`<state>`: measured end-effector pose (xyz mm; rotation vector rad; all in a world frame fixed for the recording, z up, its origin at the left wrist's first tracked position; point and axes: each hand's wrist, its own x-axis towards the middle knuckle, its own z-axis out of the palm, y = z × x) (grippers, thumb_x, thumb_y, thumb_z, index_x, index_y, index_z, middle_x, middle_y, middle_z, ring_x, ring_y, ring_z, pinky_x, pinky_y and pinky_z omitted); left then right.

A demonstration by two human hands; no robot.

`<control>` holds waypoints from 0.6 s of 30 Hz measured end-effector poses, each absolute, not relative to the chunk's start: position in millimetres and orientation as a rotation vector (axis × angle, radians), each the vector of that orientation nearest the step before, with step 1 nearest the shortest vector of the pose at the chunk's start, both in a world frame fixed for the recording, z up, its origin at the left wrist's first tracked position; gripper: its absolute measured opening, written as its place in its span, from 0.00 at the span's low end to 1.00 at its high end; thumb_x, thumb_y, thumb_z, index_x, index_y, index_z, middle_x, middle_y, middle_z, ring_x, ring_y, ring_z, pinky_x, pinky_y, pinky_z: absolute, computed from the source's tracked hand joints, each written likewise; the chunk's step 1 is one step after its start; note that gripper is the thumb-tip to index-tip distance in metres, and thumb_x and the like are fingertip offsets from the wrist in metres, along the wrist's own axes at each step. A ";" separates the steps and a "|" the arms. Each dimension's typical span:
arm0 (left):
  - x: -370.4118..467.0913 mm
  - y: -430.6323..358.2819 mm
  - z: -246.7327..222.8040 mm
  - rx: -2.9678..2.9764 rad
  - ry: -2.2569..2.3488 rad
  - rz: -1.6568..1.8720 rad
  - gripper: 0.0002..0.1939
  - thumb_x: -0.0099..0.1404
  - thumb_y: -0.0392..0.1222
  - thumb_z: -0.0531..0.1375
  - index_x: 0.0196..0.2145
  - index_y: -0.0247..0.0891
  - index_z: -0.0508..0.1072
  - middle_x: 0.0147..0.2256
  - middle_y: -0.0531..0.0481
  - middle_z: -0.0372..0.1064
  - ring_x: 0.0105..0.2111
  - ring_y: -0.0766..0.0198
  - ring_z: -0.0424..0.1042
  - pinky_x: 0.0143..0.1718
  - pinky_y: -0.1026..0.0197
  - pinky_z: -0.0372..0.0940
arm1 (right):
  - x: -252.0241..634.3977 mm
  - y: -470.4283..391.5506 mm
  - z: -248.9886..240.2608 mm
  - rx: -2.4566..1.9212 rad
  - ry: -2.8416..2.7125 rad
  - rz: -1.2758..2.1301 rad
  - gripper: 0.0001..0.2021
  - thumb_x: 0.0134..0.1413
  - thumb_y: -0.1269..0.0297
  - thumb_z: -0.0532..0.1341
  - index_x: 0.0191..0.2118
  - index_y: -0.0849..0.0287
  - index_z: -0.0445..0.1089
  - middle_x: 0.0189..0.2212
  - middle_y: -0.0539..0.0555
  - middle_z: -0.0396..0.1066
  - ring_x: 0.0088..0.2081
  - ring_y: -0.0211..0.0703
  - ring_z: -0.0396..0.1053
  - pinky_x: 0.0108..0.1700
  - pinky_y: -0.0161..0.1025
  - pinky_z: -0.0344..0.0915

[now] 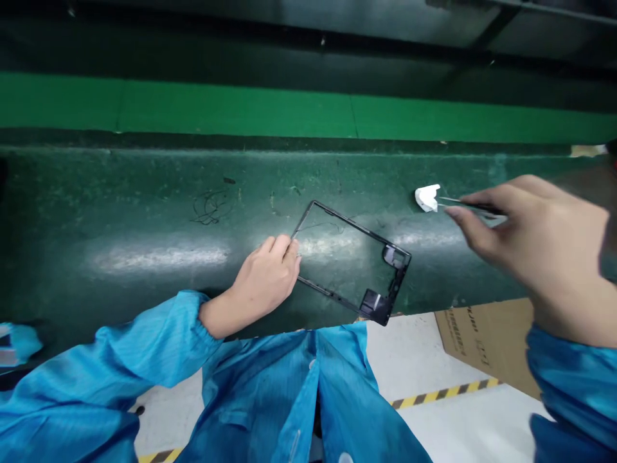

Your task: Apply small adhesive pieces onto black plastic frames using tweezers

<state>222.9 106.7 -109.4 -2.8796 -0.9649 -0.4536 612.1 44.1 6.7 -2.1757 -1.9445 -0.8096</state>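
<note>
My left hand (268, 272) is closed around the left end of a thin black rectangular frame (361, 226), which lies tilted over the green bench with its far corner near the front edge. The frame's right end carries dark corner parts. Off to the right, my right hand (540, 225) pinches a pair of tweezers (475, 206). Their tips point left at a small crumpled white piece (427, 198) on the bench; whether they grip it I cannot tell.
A tangle of thin dark thread (209, 207) and a small dark piece (229, 181) lie on the green bench (120, 206). Below the front edge, a cardboard box (486, 341) stands on the white floor beside yellow-black tape (443, 393). A blue sleeve (19, 344) shows at far left.
</note>
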 end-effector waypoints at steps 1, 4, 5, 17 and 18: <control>222.7 106.3 -109.1 -2.885 -0.975 -0.455 0.17 0.77 0.38 0.56 0.54 0.23 0.76 0.42 0.38 0.73 0.39 0.52 0.71 0.37 0.54 0.70 | 613.4 53.4 1.6 -2.146 -1.980 -0.802 0.18 0.56 0.48 0.74 0.44 0.56 0.82 0.36 0.58 0.81 0.37 0.43 0.76 0.28 0.41 0.54; 222.0 105.2 -108.5 -2.900 -0.988 -0.465 0.16 0.76 0.39 0.57 0.54 0.24 0.77 0.38 0.41 0.72 0.37 0.54 0.71 0.35 0.55 0.70 | 621.4 82.2 -8.5 -2.236 -1.731 -0.798 0.17 0.52 0.51 0.76 0.41 0.57 0.84 0.31 0.59 0.79 0.34 0.44 0.74 0.30 0.42 0.52; 221.8 104.8 -108.6 -2.906 -0.983 -0.471 0.16 0.76 0.39 0.57 0.54 0.24 0.77 0.37 0.42 0.71 0.36 0.54 0.72 0.35 0.55 0.70 | 622.4 89.7 -10.5 -2.300 -1.587 -0.817 0.16 0.50 0.52 0.76 0.40 0.58 0.84 0.28 0.59 0.78 0.32 0.44 0.72 0.30 0.43 0.50; 219.6 104.9 -110.1 -3.039 -0.892 -0.643 0.19 0.77 0.39 0.57 0.56 0.20 0.76 0.37 0.42 0.73 0.38 0.53 0.74 0.36 0.54 0.72 | 450.8 73.6 -77.4 -1.615 -2.204 0.051 0.07 0.67 0.60 0.66 0.42 0.58 0.76 0.36 0.52 0.77 0.37 0.41 0.76 0.36 0.38 0.69; 218.3 105.9 -109.5 -3.054 -0.879 -0.663 0.19 0.77 0.39 0.57 0.56 0.21 0.76 0.37 0.42 0.73 0.38 0.53 0.73 0.37 0.54 0.72 | 446.8 76.6 -81.8 -1.623 -2.207 0.075 0.07 0.67 0.60 0.66 0.42 0.58 0.76 0.36 0.52 0.77 0.37 0.41 0.76 0.36 0.39 0.69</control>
